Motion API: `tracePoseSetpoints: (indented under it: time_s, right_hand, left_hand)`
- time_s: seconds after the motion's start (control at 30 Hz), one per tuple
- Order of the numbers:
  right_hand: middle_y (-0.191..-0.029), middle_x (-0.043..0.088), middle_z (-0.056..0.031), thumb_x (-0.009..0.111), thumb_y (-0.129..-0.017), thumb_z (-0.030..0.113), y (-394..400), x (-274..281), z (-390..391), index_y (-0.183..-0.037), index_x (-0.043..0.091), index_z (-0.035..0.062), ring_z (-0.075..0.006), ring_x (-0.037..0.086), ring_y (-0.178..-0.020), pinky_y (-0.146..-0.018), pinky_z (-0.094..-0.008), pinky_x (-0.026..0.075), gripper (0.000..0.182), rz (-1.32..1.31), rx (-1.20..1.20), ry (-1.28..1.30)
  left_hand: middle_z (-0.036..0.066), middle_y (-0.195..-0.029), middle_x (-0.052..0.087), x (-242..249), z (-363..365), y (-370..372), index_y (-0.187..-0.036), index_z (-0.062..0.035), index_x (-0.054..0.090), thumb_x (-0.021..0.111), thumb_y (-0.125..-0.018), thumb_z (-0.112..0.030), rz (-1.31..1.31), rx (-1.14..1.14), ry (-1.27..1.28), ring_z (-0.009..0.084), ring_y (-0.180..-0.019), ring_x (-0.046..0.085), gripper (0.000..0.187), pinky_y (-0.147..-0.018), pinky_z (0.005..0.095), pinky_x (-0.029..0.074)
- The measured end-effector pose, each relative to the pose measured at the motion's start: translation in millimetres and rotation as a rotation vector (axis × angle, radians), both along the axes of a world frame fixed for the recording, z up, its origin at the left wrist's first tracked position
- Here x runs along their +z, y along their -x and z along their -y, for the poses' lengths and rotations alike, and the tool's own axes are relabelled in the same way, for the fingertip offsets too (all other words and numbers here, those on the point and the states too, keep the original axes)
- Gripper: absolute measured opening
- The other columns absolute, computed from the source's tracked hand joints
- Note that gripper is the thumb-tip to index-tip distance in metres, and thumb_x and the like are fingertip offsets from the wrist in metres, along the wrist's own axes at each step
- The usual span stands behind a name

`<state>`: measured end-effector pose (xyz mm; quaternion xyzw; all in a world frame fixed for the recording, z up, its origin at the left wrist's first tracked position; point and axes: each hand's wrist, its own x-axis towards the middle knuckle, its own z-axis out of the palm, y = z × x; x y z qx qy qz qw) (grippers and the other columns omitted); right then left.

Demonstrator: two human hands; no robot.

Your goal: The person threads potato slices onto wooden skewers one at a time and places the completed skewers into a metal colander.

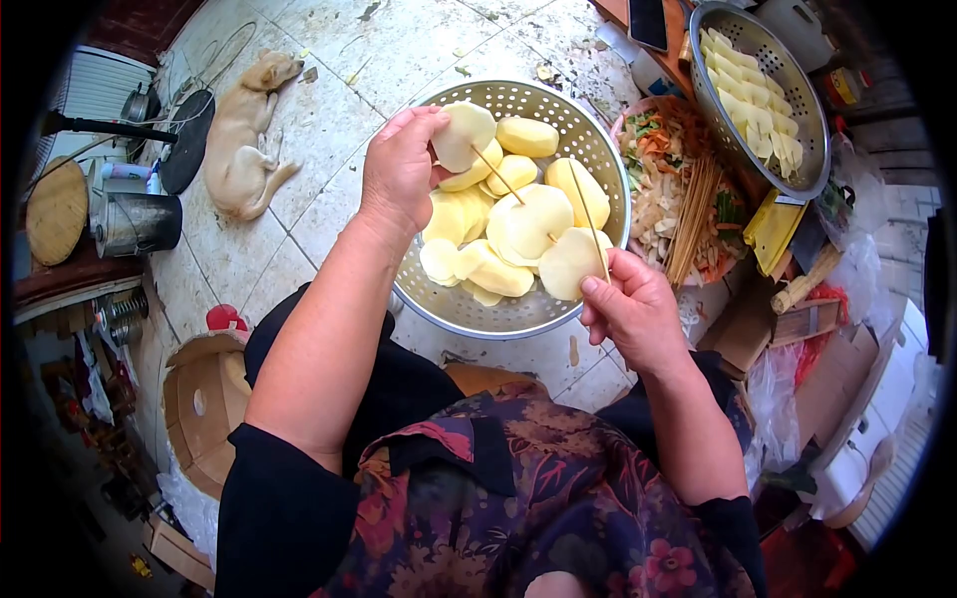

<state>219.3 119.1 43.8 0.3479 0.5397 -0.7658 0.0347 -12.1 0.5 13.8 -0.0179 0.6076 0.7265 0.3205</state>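
My left hand (401, 167) is closed on a round potato slice (465, 137) over the far left part of a perforated metal colander (439, 311). A thin skewer (497, 172) runs from that slice down to the right, through another potato slice (539, 221). A lower slice (571, 264) lies in line with it, beside my right fingers. Between thumb and fingers, my right hand (635, 311) pinches a second bamboo skewer (586, 210), which points up and away. Whole peeled potatoes (526, 138) and more slices (455, 215) fill the colander underneath.
At the right, a bowl of vegetable peelings (643, 234) has a bundle of skewers (698, 214) lying across it. Beyond, a second colander (819, 149) holds skewered potato slices (750, 95). A phone (647, 22) lies nearby. A dog (244, 140) lies on the tiles; a cardboard box (204, 409) stands left.
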Motion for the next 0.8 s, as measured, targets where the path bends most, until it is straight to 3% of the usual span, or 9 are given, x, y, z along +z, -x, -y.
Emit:
tracePoseSetpoints:
  time_s: [0.27,0.5,0.6,0.8]
  right_hand:
    - [-0.065,0.056,-0.0001,0.054,-0.092,0.011,-1,-1,2,-0.105,0.057,0.0012,-0.0053,0.049,-0.050,-0.045,-0.0186,0.041,0.016,-0.029,0.037,0.014]
    - [-0.066,0.056,-0.0005,0.054,-0.092,0.011,0,-3,6,-0.106,0.057,0.0014,-0.0055,0.049,-0.050,-0.046,-0.0186,0.041,0.017,-0.032,0.055,0.056]
    - [-0.066,0.056,-0.0007,0.054,-0.092,0.011,-1,-4,7,-0.106,0.057,0.0013,-0.0056,0.049,-0.050,-0.046,-0.0187,0.041,0.018,-0.026,0.038,0.064]
    - [-0.066,0.057,-0.0011,0.054,-0.091,0.011,2,-7,6,-0.107,0.056,0.0005,-0.0062,0.050,-0.051,-0.046,-0.0194,0.041,0.019,-0.022,0.003,0.043]
  left_hand:
    - [0.012,-0.107,0.058,-1,0,0,-0.110,-0.0026,0.051,0.050,-0.090,-0.013,0.167,0.005,-0.055,0.0222,-0.093,0.062,0.023,-0.077,0.0361,0.055]
    - [0.013,-0.106,0.059,-4,-1,0,-0.112,0.0000,0.050,0.051,-0.090,-0.011,0.118,0.100,-0.060,0.0235,-0.093,0.062,0.025,-0.078,0.0370,0.055]
    - [0.014,-0.106,0.060,-7,1,2,-0.112,0.0007,0.051,0.052,-0.090,-0.012,0.151,0.036,-0.063,0.0233,-0.094,0.062,0.026,-0.079,0.0374,0.055]
    - [0.013,-0.099,0.065,0,-1,-20,-0.109,0.0016,0.055,0.058,-0.089,-0.016,0.262,-0.302,-0.001,0.0218,-0.088,0.066,0.027,-0.080,0.0369,0.056]
